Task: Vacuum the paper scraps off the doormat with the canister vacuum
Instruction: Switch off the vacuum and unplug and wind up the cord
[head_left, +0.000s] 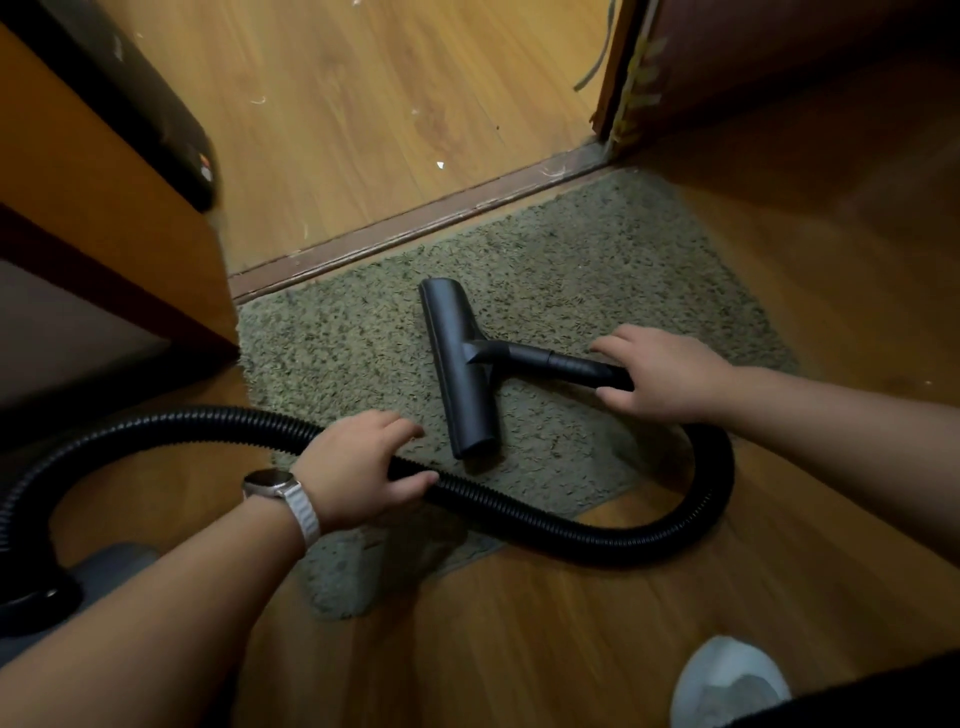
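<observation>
Our right hand (667, 374) curls round the tube (550, 358) behind the nozzle (457, 364); it seems stiff and light, good for steering. Our left hand (358, 470) holds the bendy hose (597, 535).

— How is the scene lit?
— A warm, dim light is cast from above. The far floor (363, 78) is lit brightest, while the left side and the far right corner are left in deep shade.
— Are shadows seen?
— Soft shadows are thrown onto the doormat (597, 260) beneath the nozzle (457, 364) and the hose (571, 527), and a faint sheen is caught on the hose ribs.
— And sharpness?
— The middle is rendered fairly sharp. The near edges are smeared, the threshold strip (415, 223) is bowed by the wide lens, and a white object (727, 680) at the near right is blurred.
</observation>
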